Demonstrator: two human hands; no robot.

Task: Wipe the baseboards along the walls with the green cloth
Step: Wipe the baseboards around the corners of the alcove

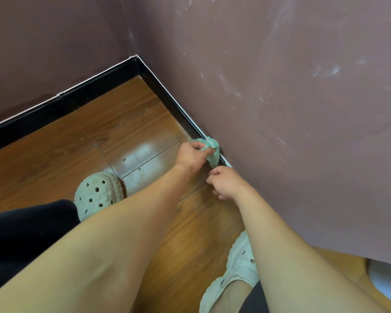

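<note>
Nearby: my pale left clog (98, 195) and right clog (235, 267) stand on the wood floor (133, 123); the mauve wall (280, 109) has white scuffs.
In the way: my right hand (227, 182) sits just below the cloth, against the same strip.
Green cloth (212, 146): bunched and pressed on the black baseboard (172, 98) of the right-side wall, well short of the corner.
Cloth axis: long axis runs along the baseboard, lower tail pointing back toward me.
Left hand (193, 155): fingers curled round the cloth, grasping it.
Right hand: fingers curled near the cloth's tail; I cannot tell if they pinch it.
</note>
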